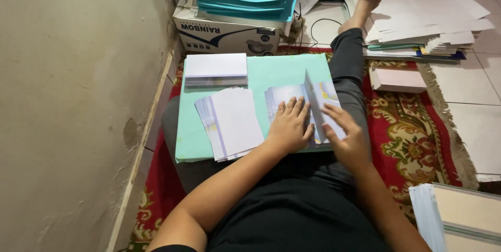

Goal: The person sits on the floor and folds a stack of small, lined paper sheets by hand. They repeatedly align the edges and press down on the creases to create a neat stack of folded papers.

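— Your left hand (289, 127) lies flat, fingers spread, pressing on the left half of the booklet (300, 111); it grips nothing. What about your right?

— Your right hand (344, 134) rests open on the right half, fingertips (329, 112) against the upright sheet (312, 103) that stands on edge between your two hands. Nothing is pinched that I can see.

— Where does the booklet sit?

— Under both your palms, on the green board (266, 72) across your lap. Its spiral edge runs along the outer side of your left hand, and its long axis points away from you, toward the box (224, 35).

— Any room to move?

— Just beyond your left hand's thumb side a fanned pile of papers (229, 121) lies close, almost touching the booklet. Past it, farther from you, a white stack (215, 68) sits near the board's far corner. Your right hand is at the board's edge, over your leg (347, 61), with the red carpet (407, 132) beyond it.
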